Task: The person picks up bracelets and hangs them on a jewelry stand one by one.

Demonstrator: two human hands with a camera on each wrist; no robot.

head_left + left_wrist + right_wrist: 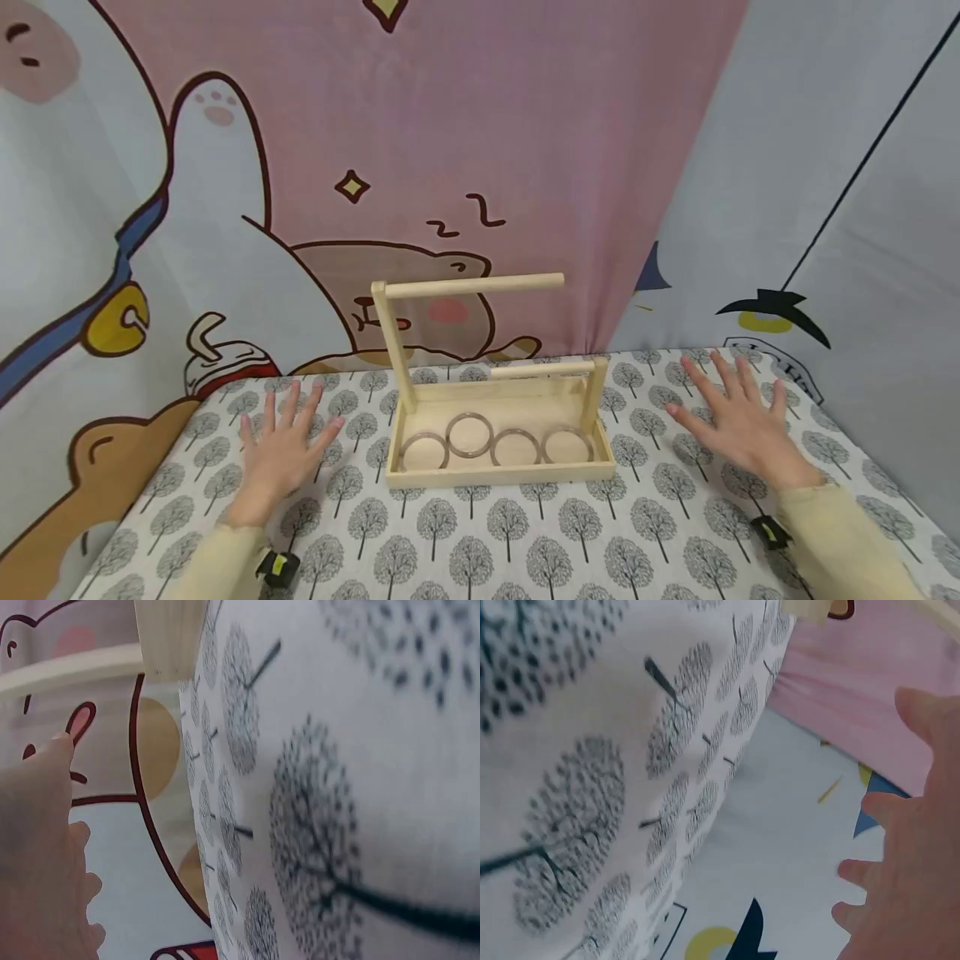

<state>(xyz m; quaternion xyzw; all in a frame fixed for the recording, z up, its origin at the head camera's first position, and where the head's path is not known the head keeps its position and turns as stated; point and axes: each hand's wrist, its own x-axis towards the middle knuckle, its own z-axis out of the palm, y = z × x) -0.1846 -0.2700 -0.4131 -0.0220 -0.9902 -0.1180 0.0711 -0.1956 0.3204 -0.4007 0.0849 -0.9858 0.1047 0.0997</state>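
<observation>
A pale wooden tray-like stand sits mid-table in the head view. From its left end rises a tall post carrying a long bar; a shorter post at the right end carries a lower bar. Several thin translucent rings lie inside the tray. My left hand, fingers spread, is to the left of the stand and holds nothing. On the other side, my right hand also has its fingers spread, apart from the stand. Both wrist views show the hands bare of any object.
A white cloth with grey tree prints covers the table. Behind it hangs a cartoon-printed curtain, meeting the table's far edge. Each wrist wears a small black device, the left one and the right one.
</observation>
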